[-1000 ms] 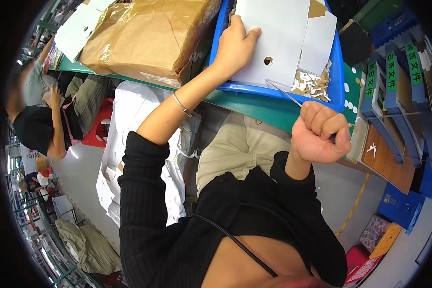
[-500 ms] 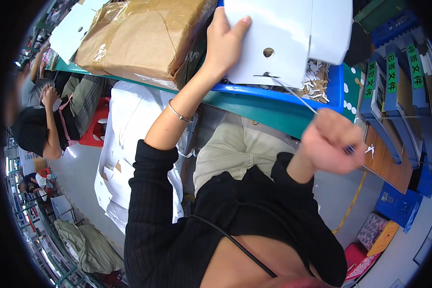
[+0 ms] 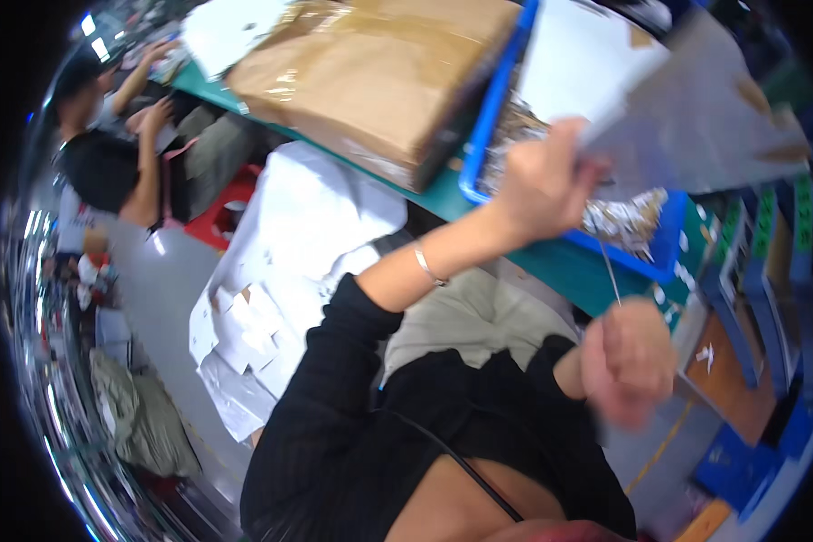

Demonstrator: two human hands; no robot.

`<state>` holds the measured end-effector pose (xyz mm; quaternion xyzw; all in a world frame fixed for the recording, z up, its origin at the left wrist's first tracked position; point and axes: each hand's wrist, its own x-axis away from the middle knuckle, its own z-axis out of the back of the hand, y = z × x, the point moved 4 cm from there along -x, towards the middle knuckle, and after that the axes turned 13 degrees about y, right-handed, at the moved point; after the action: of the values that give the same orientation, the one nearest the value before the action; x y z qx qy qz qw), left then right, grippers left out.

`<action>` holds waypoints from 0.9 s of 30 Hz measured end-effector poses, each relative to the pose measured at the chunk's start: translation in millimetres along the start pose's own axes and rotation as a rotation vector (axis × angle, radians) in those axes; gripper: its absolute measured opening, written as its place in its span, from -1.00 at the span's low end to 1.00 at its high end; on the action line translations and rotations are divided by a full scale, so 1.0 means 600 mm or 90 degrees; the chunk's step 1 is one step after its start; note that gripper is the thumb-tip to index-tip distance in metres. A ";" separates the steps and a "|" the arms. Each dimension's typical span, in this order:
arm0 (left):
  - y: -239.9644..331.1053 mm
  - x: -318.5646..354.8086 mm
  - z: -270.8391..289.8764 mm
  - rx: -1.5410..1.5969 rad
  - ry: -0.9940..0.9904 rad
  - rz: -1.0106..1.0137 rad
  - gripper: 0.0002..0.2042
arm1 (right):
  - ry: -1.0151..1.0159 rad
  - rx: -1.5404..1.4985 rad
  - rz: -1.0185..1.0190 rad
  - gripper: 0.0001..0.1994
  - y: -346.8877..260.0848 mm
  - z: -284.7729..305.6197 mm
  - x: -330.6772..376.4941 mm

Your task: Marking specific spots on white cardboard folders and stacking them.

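Two hands up over the green table (image 3: 551, 257). Left hand (image 3: 540, 185) clamped on the lower edge of a white card sheet (image 3: 686, 117), sheet lifted and tilted above the blue tray (image 3: 488, 135). Right hand (image 3: 630, 361) fisted shut around a thin wire (image 3: 610, 275) that runs up toward the tray; blurred. Shiny small bits (image 3: 628, 217) lie in the tray. Brown box (image 3: 379, 72) just left of the tray. Another person (image 3: 108, 163) sits far left.
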<state>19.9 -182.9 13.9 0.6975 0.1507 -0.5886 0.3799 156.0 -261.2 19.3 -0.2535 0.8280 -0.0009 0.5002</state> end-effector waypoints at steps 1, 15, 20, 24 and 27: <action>-0.002 -0.002 0.003 0.023 0.001 -0.014 -0.66 | 0.028 0.012 0.049 -0.58 -0.021 -0.007 -0.001; -0.351 -0.403 0.396 -0.478 0.250 -0.078 -0.65 | 0.130 -0.055 -0.040 -0.68 -0.123 0.163 -0.038; -0.577 -0.418 0.511 -0.712 0.206 0.086 -0.57 | 0.121 0.092 -0.087 -0.70 -0.137 0.196 -0.022; -0.603 -0.364 0.455 -0.874 0.055 0.273 -0.49 | 0.154 0.097 -0.116 -0.69 -0.136 0.189 -0.011; -0.586 -0.349 0.451 -0.964 0.019 0.299 -0.45 | 0.139 0.130 -0.113 -0.68 -0.138 0.187 -0.015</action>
<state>-456.9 -90.6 80.8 0.2707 0.3639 -0.2209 0.8634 287.2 -301.2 -8.2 -0.2724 0.8474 -0.1567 0.4281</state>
